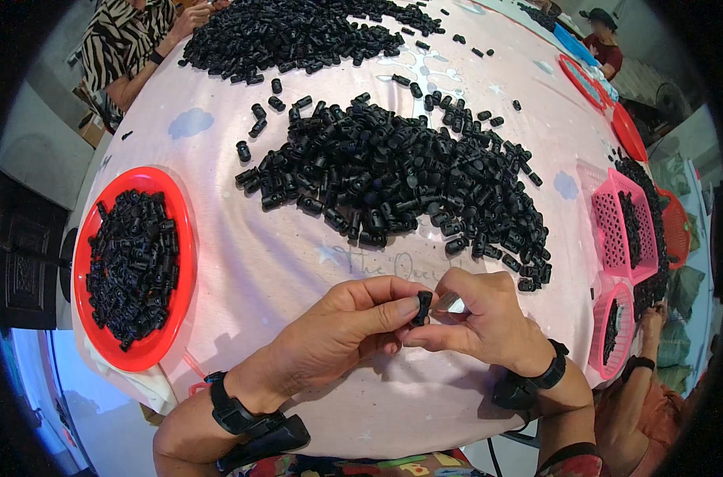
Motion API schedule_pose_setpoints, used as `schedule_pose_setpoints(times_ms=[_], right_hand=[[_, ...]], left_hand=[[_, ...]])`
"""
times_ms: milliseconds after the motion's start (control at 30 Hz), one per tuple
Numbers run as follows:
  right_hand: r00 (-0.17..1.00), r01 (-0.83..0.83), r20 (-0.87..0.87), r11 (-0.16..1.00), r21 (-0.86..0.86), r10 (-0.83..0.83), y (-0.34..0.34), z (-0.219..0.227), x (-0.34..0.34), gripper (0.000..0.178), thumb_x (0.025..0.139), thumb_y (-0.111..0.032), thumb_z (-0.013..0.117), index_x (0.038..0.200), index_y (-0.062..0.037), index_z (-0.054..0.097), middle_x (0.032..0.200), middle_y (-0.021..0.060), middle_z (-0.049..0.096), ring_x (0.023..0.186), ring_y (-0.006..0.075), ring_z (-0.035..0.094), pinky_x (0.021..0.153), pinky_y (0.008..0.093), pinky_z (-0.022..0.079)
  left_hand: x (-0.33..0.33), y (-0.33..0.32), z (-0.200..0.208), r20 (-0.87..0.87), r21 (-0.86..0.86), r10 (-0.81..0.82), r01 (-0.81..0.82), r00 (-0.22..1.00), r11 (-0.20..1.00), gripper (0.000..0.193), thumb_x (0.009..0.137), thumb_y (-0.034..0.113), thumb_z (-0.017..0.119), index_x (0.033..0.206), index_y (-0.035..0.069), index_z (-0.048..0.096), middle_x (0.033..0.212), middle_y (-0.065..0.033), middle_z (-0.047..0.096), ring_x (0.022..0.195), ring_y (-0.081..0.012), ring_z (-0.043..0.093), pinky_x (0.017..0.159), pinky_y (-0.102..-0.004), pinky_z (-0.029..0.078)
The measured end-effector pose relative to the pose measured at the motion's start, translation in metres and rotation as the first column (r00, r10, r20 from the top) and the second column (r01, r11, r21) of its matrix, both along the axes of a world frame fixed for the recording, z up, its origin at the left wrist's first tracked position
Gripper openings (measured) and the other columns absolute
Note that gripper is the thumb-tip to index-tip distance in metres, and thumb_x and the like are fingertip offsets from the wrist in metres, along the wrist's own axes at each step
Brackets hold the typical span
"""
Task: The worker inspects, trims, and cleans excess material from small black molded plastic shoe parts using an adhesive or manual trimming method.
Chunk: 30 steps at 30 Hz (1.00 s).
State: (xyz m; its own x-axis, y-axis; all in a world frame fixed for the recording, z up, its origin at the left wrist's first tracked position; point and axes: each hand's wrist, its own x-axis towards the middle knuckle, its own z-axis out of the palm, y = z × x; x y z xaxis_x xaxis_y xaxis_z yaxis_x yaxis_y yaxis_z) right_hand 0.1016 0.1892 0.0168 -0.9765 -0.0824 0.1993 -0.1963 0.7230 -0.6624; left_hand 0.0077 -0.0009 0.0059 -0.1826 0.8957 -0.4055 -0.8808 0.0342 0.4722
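Over the near part of the table, my left hand (pixel 349 318) pinches a small black cord lock (pixel 422 308) between thumb and fingers, its length upright. My right hand (pixel 485 322) meets it from the other side, with thumb and forefinger curled against the piece. The tips of several fingers are hidden behind it. Just beyond my hands spreads a loose heap of similar black cord locks (pixel 393 163). To my left, a red oval tray (pixel 188 262) holds many more of them.
A larger black heap (pixel 298 36) lies at the far side, near a person in a striped shirt (pixel 123 48). Pink baskets (pixel 608 230) and red trays (pixel 628 131) line the right edge. Another person's arm (pixel 646 350) reaches in at the lower right. A patterned pink cloth (pixel 218 167) covers the table.
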Motion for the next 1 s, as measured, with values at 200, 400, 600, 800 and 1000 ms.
schedule_pose_setpoints(times_ms=[200,400,600,800,1000], right_hand=[[1.000,-0.017,-0.019,0.999,0.029,0.017,-0.0003,-0.0038,-0.0009,0.045,0.071,-0.047,0.077,0.074,-0.0064,0.058,0.055,0.0076,0.060,0.045,0.0202,0.061,0.041,0.0280,0.045],[0.999,-0.010,-0.045,0.999,0.047,0.012,-0.0009,-0.0019,-0.0005,0.046,0.071,-0.048,0.077,0.073,-0.0064,0.058,0.054,0.0073,0.059,0.045,0.0199,0.061,0.040,0.0277,0.044],[0.999,-0.006,-0.052,0.996,0.091,0.011,-0.0006,-0.0022,-0.0003,0.047,0.071,-0.049,0.077,0.072,-0.0070,0.057,0.052,0.0070,0.058,0.045,0.0201,0.061,0.040,0.0281,0.044],[0.998,0.003,-0.060,0.996,0.092,0.002,-0.0009,-0.0037,0.0003,0.048,0.071,-0.051,0.076,0.072,-0.0075,0.057,0.051,0.0068,0.057,0.044,0.0201,0.060,0.039,0.0278,0.043],[0.998,-0.001,-0.057,0.994,0.106,0.007,0.0002,-0.0047,0.0005,0.050,0.071,-0.054,0.075,0.071,-0.0075,0.055,0.049,0.0064,0.055,0.043,0.0202,0.059,0.039,0.0281,0.043]], left_hand=[[0.0003,-0.0013,-0.0028,-0.010,-0.001,0.007,-0.007,1.000,1.000,0.029,0.095,0.018,0.056,0.119,0.002,0.055,0.096,-0.0021,0.063,0.080,-0.0078,0.059,0.070,-0.0215,0.049],[0.0002,0.0000,0.0000,-0.027,-0.020,0.000,0.000,1.000,1.000,0.029,0.095,0.019,0.055,0.119,0.002,0.055,0.097,-0.0025,0.063,0.079,-0.0074,0.059,0.069,-0.0211,0.049],[0.0017,0.0006,0.0019,-0.030,-0.028,-0.004,0.003,1.000,1.000,0.024,0.096,0.020,0.055,0.115,0.004,0.058,0.091,0.0033,0.059,0.074,-0.0002,0.052,0.062,-0.0135,0.044],[0.0015,0.0012,0.0002,-0.041,-0.028,-0.010,0.009,0.999,1.000,0.024,0.096,0.020,0.056,0.114,0.004,0.058,0.090,0.0037,0.059,0.073,0.0002,0.052,0.061,-0.0130,0.043],[0.0002,0.0001,-0.0021,-0.027,-0.007,-0.018,0.017,0.999,1.000,0.026,0.095,0.019,0.056,0.116,0.003,0.056,0.094,-0.0016,0.062,0.076,-0.0071,0.057,0.068,-0.0203,0.047]])
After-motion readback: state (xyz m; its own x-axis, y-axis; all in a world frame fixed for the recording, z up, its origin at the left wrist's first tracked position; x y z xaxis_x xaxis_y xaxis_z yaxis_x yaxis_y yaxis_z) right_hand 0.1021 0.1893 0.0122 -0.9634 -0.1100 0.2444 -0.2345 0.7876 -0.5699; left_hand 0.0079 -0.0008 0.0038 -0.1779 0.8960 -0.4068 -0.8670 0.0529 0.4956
